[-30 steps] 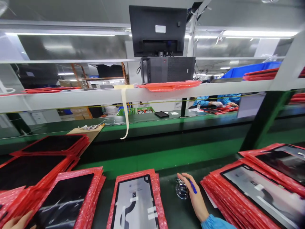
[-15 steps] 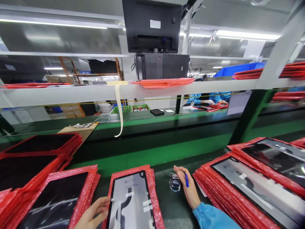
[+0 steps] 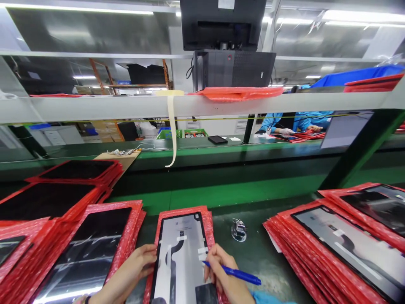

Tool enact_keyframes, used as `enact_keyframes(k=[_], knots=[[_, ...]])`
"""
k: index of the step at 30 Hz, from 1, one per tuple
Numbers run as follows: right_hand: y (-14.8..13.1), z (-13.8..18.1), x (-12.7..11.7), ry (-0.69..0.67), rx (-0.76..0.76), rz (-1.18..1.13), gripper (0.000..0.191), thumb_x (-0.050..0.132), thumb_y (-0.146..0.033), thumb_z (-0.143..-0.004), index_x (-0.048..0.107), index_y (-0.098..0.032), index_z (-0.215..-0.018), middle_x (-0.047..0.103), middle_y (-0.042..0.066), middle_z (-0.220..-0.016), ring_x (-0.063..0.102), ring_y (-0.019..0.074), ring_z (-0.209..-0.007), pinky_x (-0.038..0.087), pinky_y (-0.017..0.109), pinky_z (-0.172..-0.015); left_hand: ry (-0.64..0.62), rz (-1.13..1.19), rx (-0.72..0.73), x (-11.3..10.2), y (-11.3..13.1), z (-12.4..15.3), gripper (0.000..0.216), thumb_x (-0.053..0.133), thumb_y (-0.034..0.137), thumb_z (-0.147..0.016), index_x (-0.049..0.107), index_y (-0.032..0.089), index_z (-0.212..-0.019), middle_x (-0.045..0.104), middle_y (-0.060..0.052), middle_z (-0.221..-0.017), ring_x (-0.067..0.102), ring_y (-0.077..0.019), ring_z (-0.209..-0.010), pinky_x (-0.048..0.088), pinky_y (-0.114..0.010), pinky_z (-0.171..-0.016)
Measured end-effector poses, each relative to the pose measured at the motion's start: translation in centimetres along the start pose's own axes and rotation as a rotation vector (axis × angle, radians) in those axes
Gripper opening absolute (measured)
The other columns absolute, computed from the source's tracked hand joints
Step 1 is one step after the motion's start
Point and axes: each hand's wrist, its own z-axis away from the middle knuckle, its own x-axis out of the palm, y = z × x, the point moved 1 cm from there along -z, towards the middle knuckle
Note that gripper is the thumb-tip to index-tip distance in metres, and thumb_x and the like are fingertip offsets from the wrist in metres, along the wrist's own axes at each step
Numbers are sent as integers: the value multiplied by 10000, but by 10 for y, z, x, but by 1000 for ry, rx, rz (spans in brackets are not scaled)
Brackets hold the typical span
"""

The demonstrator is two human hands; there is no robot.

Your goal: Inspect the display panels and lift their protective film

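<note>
In front of me a tablet screen panel [image 3: 186, 236] lies with its silver back up on red bubble-wrap sleeves [image 3: 207, 215]. A dark ribbon cable and small white tape pieces show on that back. My left hand [image 3: 136, 270] is at the panel's left edge, fingertips against the border and thumb apart from the fingers. Over the lower right part of the panel, my right hand [image 3: 226, 274] grips a blue pen [image 3: 242, 275]. The pen's tip points left, close to the white tape pieces; whether it touches cannot be told.
A small shiny metal counter [image 3: 238, 230] lies right of the panel. Stacks of panels in red sleeves stand left [image 3: 95, 240] and right [image 3: 335, 249]. Yellowish tape [image 3: 171, 126] hangs from the white shelf bar [image 3: 110, 107]. Across the bench, co-workers in blue sleeves [image 3: 272, 122] handle red sleeves.
My right hand has moved left from beside the metal counter onto the panel, with the pen now pointing left. My left hand has come up to the panel's edge. The view has shifted.
</note>
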Motion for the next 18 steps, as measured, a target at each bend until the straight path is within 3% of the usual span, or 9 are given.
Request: enact_keyframes(k=[3,6,10,18], knots=[[4,-1,8,30,-5,163,359,588,-451,-796,409,-220,-590,486,-69,-407,442,93,-377,358,216,-468,-21,5,-14,3,5,5,494,681,282,-535,564,106,-982,660,-141,-955,607,-251,-896,460,-335,-796],[3,0,13,53,-17,260,371,619,-358,-753,353,-229,-528,361,-91,-418,370,92,-399,318,227,-471,-30,9,-14,3,5,7,480,673,277,-532,559,118,-971,654,-134,-954,598,-260,-915,457,-341,-795],[1,0,18,109,-66,409,334,630,-287,-710,366,-226,-514,414,-54,-496,437,139,-556,353,243,-581,-23,13,0,1,3,4,468,665,282,-534,552,138,-965,641,-118,-961,593,-261,-929,454,-340,-796],[13,-3,22,106,-158,545,329,524,-176,-691,256,-227,-508,380,-54,-484,412,135,-522,323,257,-581,-32,39,6,2,1,3,413,646,253,-537,561,146,-927,650,-103,-910,598,-249,-884,452,-345,-789]])
